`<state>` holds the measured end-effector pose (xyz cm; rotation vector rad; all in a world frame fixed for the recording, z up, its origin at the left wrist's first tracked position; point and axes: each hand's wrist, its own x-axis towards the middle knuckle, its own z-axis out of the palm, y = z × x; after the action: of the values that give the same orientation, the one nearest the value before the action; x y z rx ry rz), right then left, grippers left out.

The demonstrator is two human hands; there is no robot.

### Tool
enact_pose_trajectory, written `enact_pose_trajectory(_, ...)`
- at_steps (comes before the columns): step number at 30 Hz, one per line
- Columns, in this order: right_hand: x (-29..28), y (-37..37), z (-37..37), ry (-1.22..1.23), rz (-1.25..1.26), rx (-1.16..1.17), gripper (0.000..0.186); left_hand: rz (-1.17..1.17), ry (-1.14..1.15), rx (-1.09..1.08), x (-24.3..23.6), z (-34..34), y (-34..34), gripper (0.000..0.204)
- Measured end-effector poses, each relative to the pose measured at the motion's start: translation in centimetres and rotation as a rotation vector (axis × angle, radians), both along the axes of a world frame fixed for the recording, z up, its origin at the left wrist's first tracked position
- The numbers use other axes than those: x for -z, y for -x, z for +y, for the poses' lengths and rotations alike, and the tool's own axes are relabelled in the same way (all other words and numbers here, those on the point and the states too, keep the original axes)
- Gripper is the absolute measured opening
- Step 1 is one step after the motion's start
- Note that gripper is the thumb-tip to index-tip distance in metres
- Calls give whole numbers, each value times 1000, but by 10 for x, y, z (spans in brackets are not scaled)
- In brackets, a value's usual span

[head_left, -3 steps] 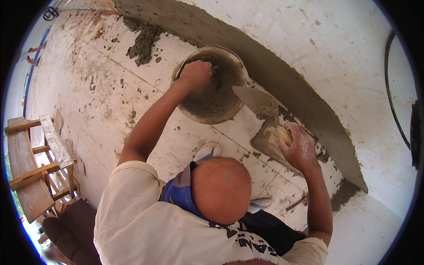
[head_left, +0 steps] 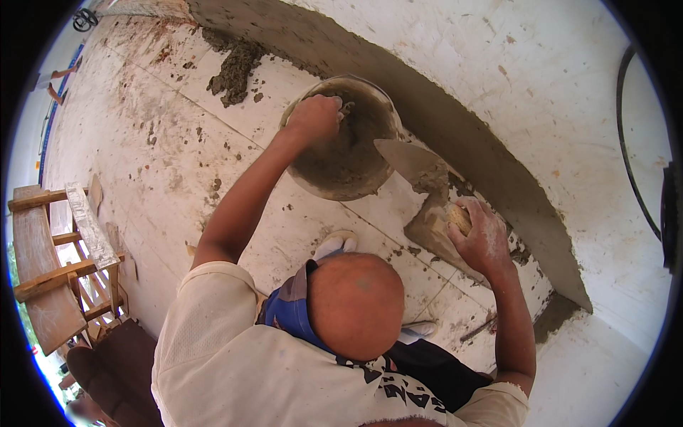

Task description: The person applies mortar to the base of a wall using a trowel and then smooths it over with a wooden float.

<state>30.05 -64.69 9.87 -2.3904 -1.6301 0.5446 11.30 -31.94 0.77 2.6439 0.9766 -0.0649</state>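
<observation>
My left hand (head_left: 314, 118) reaches over the left rim of a round bucket (head_left: 292, 165), with its fingers curled closed. A small grey piece shows by the fingertips, but what they hold, if anything, is unclear. Wet grey mortar (head_left: 348, 153) coats the inside of the bucket. To the right of it, my right hand (head_left: 482, 238) grips the yellowish handle of a pointed trowel (head_left: 407, 160). The trowel blade reaches toward the bucket's right side and carries a clump of mortar near the handle. Beneath the trowel a flat, mortar-smeared rectangular board (head_left: 434, 235) lies on the floor.
A low wall with a grey mortar band (head_left: 491, 153) runs behind the bucket. A heap of mortar (head_left: 235, 71) lies on the white, splattered floor. My bare knee (head_left: 356, 306) is between my arms. Wooden trestles (head_left: 60, 270) stand left; another person's legs (head_left: 60, 82) show farther off.
</observation>
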Motion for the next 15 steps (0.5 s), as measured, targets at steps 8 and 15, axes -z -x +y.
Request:
enact_pose_trajectory(8,-7,-5,12,62,-14,37,44,-186,-74,19,-12,4,7,17)
enact_pose_trajectory(15,-14,-9,9,40,-23,-6,45,-295,-46,-49,-85,-26,12,19)
